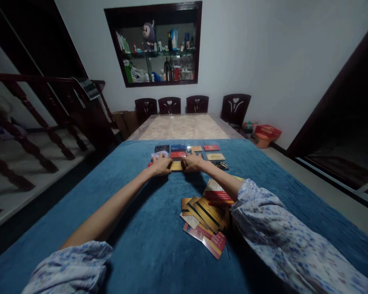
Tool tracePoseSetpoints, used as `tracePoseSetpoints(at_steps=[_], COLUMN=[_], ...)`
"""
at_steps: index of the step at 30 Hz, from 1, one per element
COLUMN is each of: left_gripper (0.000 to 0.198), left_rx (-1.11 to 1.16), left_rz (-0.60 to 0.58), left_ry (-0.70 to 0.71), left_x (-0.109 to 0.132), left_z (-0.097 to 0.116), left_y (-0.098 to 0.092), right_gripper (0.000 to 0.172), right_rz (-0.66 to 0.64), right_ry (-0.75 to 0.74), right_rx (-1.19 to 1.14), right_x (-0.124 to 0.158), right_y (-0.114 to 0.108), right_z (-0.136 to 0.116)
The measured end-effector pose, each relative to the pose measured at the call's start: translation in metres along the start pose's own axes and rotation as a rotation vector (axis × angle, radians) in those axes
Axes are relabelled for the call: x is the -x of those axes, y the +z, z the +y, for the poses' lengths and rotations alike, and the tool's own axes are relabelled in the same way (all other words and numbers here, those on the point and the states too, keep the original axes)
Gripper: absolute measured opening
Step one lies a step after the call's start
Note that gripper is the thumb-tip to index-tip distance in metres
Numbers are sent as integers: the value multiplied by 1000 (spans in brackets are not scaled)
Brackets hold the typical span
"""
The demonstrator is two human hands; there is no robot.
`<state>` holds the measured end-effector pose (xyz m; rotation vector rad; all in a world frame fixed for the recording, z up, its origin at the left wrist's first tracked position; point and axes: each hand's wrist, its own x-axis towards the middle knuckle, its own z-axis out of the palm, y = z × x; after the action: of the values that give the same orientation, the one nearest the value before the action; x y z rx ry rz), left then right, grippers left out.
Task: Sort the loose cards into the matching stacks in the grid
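Observation:
Both my arms reach forward over a blue cloth [141,228] on a long table. My left hand [161,165] and my right hand [192,162] have their fingers curled and pressed on the two ends of a yellow card [176,166] lying flat between them. Around that card, rows of cards [196,150] lie face up: dark, blue, red and yellow ones. A loose pile of gold and red cards [206,222] lies under my right forearm, nearer to me.
Beyond the cloth the bare marble tabletop [184,126] runs to several dark chairs [184,104] at the wall. A wooden stair railing [33,118] stands on the left, a red basket [266,134] on the floor at right, a cluttered wall niche [156,45] above.

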<state>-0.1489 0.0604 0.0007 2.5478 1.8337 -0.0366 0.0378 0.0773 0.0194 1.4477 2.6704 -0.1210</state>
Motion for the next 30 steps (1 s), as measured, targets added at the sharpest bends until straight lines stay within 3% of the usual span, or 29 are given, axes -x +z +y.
tracePoseSetpoints(at_steps=[7, 30], left_gripper=[32, 31], left_rx=[-9, -2], left_rz=[-42, -47], left_ry=[-12, -32], left_x=[-7, -10], left_z=[-3, -2], left_y=[1, 1], right_gripper=[32, 33], right_rz=[-43, -30], right_ry=[-19, 0], right_rx=[-10, 0], right_x=[-2, -3], right_y=[-2, -3], right_z=[0, 0])
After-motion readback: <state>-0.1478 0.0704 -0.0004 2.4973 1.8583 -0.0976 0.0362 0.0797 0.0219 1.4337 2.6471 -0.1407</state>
